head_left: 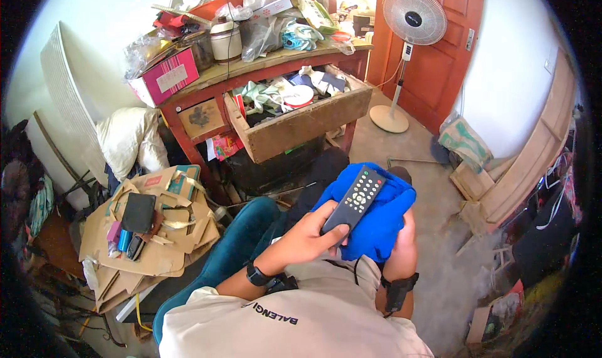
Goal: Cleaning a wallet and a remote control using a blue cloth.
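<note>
My left hand [305,237] is closed around the lower end of a dark grey remote control [356,202], its buttons facing up. The remote lies slantwise over a bundled bright blue cloth [384,227] in front of my lap. At the cloth's right side, my right hand [406,244] grips it, with most of the fingers hidden behind the fabric. Both wrists wear black bands.
Ahead stands a wooden desk with a pulled-out drawer [313,126] full of cloths. To the left, cardboard [179,232] carries a black wallet [138,212] and small items. A standing fan [414,16] is by the red door [439,69]. Wooden boards [523,151] lean at right.
</note>
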The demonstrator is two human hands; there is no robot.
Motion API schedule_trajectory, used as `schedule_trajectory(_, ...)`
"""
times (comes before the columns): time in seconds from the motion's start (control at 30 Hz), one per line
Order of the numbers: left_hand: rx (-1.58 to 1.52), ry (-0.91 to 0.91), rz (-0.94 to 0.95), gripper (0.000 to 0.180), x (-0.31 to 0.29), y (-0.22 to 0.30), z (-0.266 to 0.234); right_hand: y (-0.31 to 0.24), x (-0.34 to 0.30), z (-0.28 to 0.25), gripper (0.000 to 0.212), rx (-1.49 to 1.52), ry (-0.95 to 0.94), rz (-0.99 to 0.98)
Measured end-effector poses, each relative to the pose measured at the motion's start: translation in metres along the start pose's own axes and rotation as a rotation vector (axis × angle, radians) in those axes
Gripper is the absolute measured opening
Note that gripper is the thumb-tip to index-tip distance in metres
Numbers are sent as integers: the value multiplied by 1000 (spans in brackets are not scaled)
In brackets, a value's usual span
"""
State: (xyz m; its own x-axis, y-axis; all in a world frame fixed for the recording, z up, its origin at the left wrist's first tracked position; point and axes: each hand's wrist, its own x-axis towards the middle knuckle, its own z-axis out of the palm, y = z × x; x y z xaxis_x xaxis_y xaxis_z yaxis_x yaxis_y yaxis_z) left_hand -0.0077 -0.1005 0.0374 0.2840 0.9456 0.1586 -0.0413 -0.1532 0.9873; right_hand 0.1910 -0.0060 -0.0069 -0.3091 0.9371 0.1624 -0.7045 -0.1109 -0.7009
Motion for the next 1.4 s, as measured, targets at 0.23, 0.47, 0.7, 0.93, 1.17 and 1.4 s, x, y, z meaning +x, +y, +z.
schedule_trajectory(0.23,89,56,-10,22,0,5,2,-22,-8,35,53,-274,-255,25)
schedule_trajectory(0.47,398,150,42,26,0,5,4,-10,-6,33,52,-484,-182,-20)
schedule_trajectory(0.7,623,159,116,36,-3,12,6,-12,-6,40,43,-649,-193,-129)
schedule_trajectory(0.93,800,121,124,40,-2,12,10,-10,-10,54,38,-582,-94,-149)
schedule_trajectory(1.17,741,79,51,42,-3,23,10,-10,-9,53,33,-753,-9,-268)
schedule_trajectory(1.4,305,34,33,30,-3,10,4,-11,-8,43,31,-592,23,-150)
